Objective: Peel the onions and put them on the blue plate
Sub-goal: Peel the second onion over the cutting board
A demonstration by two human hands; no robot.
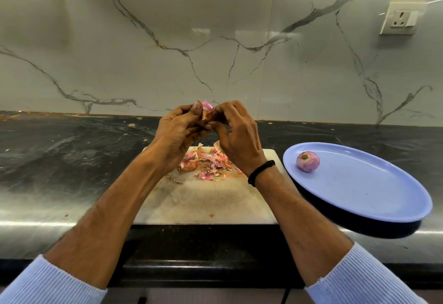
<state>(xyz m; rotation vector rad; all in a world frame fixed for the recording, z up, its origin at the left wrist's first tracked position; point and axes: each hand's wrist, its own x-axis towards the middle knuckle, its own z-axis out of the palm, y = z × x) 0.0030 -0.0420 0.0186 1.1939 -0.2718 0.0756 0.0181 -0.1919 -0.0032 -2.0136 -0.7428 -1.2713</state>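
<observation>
Head view: onion [206, 106] between left grip [178, 133] and right grip [236, 135].

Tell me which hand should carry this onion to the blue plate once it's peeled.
Right, probably. The blue plate lies on the right hand's side; the left hand would have to cross over. Both hands now hold the onion above the cutting board.
</observation>
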